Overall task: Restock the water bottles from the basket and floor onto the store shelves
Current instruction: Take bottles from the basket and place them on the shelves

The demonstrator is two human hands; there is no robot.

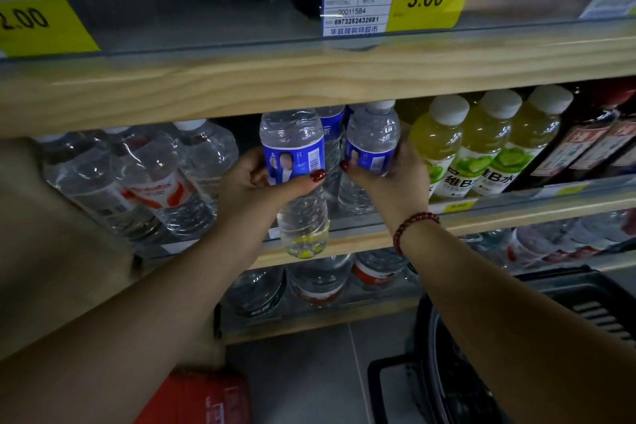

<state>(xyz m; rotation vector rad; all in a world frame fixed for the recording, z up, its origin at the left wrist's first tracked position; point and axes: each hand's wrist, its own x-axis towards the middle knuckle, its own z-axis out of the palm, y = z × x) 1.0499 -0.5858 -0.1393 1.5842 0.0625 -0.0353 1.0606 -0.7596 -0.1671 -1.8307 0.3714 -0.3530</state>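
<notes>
So we've got our left hand (251, 182) wrapped round a clear plastic water bottle with a blue label (292, 134), tilted in front of the edge of the light wooden middle shelf (499, 221). Our right hand (389, 179) grips a second blue-labelled clear bottle (373, 138) on that shelf, at 3 o'clock from the first. The black plastic basket (592, 303) sits down at 5 o'clock.

The thumbnails of the left hand (247, 186) and the right hand (392, 182) are coated in glossy dark red polish. A bracelet (414, 226) of round dark red beads is worn on the right wrist.
</notes>
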